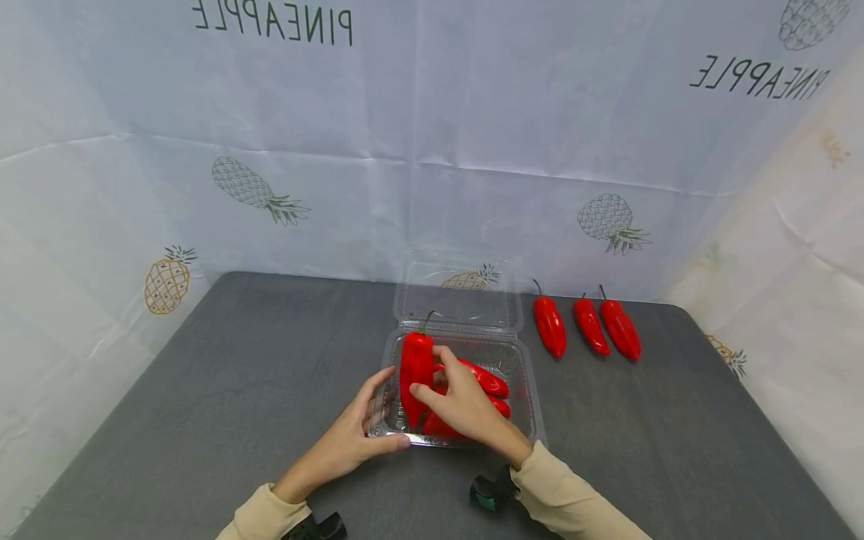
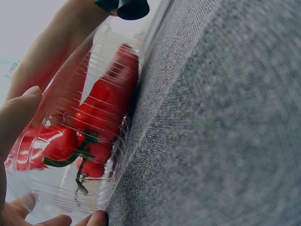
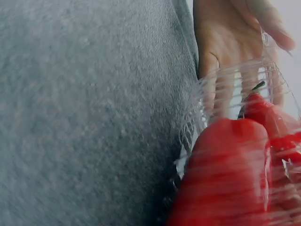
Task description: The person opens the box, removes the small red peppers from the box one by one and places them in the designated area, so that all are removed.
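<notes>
A clear plastic clamshell container (image 1: 533, 405) stands on the table with its lid (image 1: 459, 300) raised at the back. Across its front left corner lies my left hand (image 1: 347, 439), fingers along the left wall and thumb at the front rim. My right hand (image 1: 466, 401) reaches in from the right and holds a red pepper (image 1: 413, 367) between thumb and fingers, stem toward the back, over the container's left part. Other red peppers (image 1: 489, 379) lie inside, partly hidden by that hand. Through the plastic, the left wrist view shows peppers (image 2: 108, 99) with green stems (image 2: 61, 161).
Right of the container lie three loose red peppers: one nearest it (image 1: 550, 326), a middle one (image 1: 590, 326) and a right one (image 1: 619, 330). The table (image 1: 290, 337) is dark grey. A white cloth (image 1: 337, 217) with pineapple prints hangs behind it.
</notes>
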Tool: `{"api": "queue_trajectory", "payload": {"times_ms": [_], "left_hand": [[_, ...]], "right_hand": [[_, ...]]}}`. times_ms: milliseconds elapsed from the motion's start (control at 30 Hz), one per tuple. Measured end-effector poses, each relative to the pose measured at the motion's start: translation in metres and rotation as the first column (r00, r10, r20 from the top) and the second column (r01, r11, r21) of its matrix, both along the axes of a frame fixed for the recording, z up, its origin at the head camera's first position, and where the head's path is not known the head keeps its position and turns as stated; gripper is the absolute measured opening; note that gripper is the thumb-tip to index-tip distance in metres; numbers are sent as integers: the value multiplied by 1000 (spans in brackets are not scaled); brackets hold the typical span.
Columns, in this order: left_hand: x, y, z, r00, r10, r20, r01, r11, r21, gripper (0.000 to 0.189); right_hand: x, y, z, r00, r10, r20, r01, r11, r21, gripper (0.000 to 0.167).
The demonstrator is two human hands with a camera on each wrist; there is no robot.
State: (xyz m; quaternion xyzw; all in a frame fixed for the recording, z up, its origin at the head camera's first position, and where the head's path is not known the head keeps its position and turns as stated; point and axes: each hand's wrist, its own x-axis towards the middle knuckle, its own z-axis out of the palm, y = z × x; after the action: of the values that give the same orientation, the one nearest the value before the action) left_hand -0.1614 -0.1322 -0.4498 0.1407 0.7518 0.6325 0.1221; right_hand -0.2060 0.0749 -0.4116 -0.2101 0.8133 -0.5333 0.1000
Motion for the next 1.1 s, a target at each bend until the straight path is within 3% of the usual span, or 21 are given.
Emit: {"api": "queue_trajectory", "payload": {"times_ms": [233, 533, 1100], "left_hand": [[0, 1, 0, 1000, 6, -9, -6, 1000, -6, 99], [0, 1, -2, 998, -8, -69, 8, 1000, 7, 97], [0, 1, -1, 997, -20, -80, 21, 1000, 15, 96]], "right_hand": [[2, 9, 5, 998, -61, 0, 61, 998, -16, 55], [3, 29, 15, 994, -106, 16, 107, 988, -114, 54], [1, 67, 26, 981, -180, -77, 178, 983, -35, 60]]}}
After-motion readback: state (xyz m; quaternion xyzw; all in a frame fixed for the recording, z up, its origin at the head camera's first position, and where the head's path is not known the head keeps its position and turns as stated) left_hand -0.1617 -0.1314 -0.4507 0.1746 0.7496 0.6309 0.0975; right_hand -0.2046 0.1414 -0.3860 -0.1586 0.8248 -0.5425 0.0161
